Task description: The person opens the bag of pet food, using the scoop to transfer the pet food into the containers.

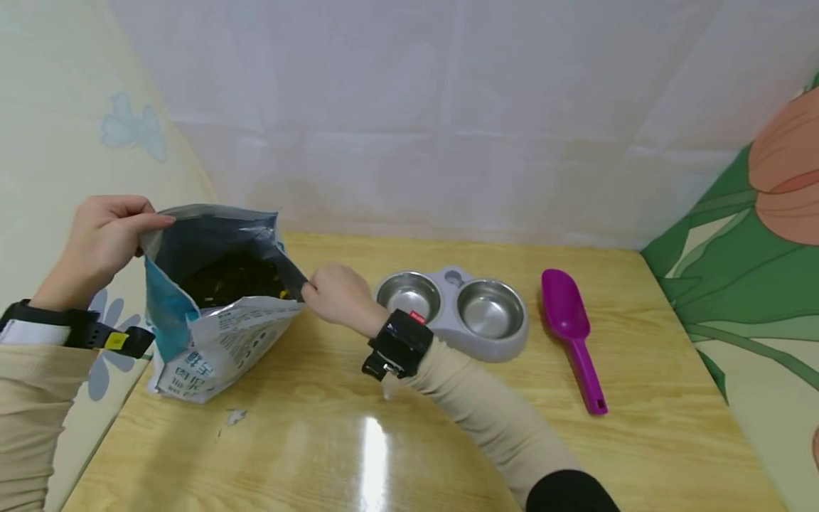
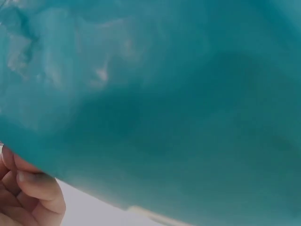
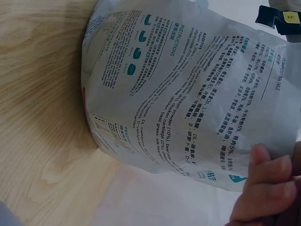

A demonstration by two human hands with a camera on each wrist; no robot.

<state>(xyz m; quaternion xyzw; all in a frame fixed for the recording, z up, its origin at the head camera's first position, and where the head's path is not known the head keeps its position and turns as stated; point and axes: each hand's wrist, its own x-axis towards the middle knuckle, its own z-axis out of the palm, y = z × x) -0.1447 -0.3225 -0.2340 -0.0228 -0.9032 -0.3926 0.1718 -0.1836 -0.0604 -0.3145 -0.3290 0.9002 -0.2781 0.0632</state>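
A blue and white pet food bag (image 1: 239, 341) stands at the table's left side with its mouth spread wide. Dark kibble (image 1: 233, 277) shows inside against the silvery lining. My left hand (image 1: 105, 238) pinches the left corner of the rim between thumb and fingers. At the opposite corner, my right hand (image 1: 342, 295) grips the rim with curled fingers. The left wrist view is mostly filled by the bag's teal side (image 2: 164, 117), with the left fingers (image 2: 40, 193) at its edge. Printed text covers the white panel (image 3: 178, 94) in the right wrist view, beside the right fingers (image 3: 268, 183).
A grey double bowl stand (image 1: 470, 345) with two steel bowls sits behind my right forearm. Farther right on the wooden table (image 1: 307, 441) lies a purple scoop (image 1: 566, 306). A white sheet (image 1: 409, 128) hangs behind. A small whitish scrap (image 1: 236, 416) lies in front of the bag.
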